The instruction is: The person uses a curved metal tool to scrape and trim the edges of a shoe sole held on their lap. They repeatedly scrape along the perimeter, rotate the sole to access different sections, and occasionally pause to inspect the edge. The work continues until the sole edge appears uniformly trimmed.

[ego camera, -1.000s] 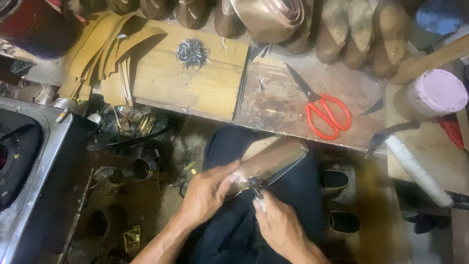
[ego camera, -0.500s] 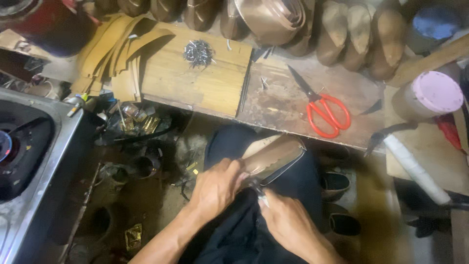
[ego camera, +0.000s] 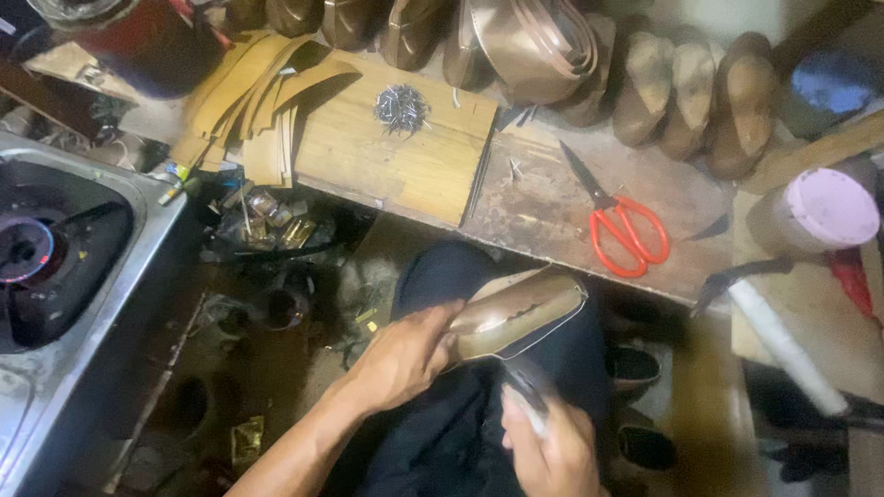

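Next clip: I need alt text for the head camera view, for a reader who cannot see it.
Seen from above, a seated person's left hand steadies a tan shoe upper over the lap while the right hand holds a metal tool against it. Ahead, a cluttered wooden bench carries red-handled scissors, a pile of small nails and leather strips.

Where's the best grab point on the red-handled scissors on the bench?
Probably the red handle loops, coming from above. The scissors lie flat on the wooden bench with the closed blades pointing away to the upper left, and the loops face the person. The loops are the widest part, bare wood lies around them, and gripping there keeps fingers off the blades.
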